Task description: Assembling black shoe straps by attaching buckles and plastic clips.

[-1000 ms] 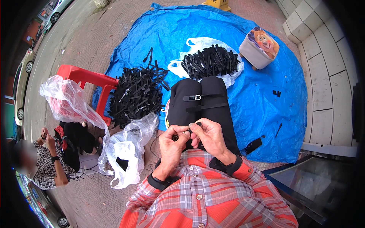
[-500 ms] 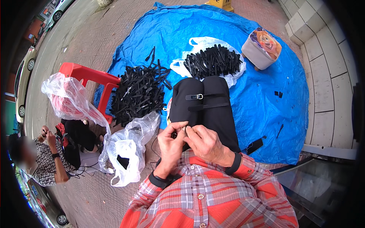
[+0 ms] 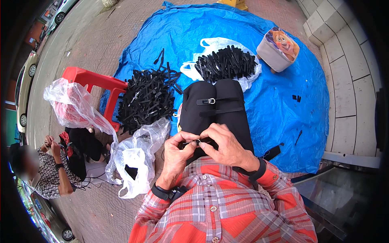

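Note:
Above my lap, the fingertips of my left hand (image 3: 177, 153) and my right hand (image 3: 228, 149) meet, both closed in a pinch. Between them is a small black strap (image 3: 197, 142), mostly hidden by the fingers; whether it carries a buckle is too small to tell. Across my dark trouser legs lies a black strap with a silver buckle (image 3: 208, 101). A plain black strap (image 3: 221, 110) rests just below it. Beyond my knees, buckled black straps (image 3: 227, 62) are bunched in rows on a white plastic bag (image 3: 210, 43). A loose heap of black straps (image 3: 148, 99) lies to the left.
Blue tarp (image 3: 283, 121) covers the ground, with a cartoon-printed stool (image 3: 277, 50) at right. On the left stand a red plastic stool (image 3: 111, 109), a clear bag (image 3: 67, 99) and a white bag (image 3: 131, 178). Another person (image 3: 52, 170) sits at far left. A tiled wall (image 3: 344, 81) bounds the right.
My hands have risen slightly and spread a little apart at the wrists, with the fingertips still together on the small piece. The straps on my lap stay put.

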The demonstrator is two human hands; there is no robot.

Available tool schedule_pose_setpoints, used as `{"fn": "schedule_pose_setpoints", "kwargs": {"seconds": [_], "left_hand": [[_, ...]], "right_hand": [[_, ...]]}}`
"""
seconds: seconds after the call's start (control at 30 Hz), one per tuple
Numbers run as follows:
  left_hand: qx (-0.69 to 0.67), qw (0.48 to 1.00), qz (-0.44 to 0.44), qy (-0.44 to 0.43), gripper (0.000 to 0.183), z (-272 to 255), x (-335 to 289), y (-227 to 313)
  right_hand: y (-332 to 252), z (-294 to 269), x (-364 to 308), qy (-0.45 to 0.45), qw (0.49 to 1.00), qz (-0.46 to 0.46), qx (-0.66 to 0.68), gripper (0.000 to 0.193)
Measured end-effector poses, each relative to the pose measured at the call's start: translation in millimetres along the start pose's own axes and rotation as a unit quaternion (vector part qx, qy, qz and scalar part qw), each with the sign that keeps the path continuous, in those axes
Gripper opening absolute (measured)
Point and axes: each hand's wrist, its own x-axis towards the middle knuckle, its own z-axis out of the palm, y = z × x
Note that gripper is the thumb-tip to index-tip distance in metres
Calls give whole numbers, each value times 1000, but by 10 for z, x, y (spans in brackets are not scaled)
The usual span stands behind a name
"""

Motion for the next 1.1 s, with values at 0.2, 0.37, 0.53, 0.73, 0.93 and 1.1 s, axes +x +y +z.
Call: {"fn": "schedule_pose_setpoints", "kwargs": {"seconds": [0.2,0.37,0.53,0.73,0.93,1.1], "left_hand": [[333,927,174,24,18,1,21,-68],[147,984,95,-38,23,-115,83,-71],[190,973,121,-49,13,-160,123,-131],[179,975,123,-49,15,-114,106,-140],[175,967,172,-64,21,9,107,-189],[209,956,191,-81,22,-20,130,-172]], "right_hand": [[116,164,-42,14,998,52,46,11],[127,104,-46,-60,914,199,349,10],[8,119,-17,9,972,61,225,20],[34,69,-26,-35,839,207,502,18],[218,-4,-107,-54,749,288,594,12],[211,-7,-116,-12,752,292,591,25]]}}
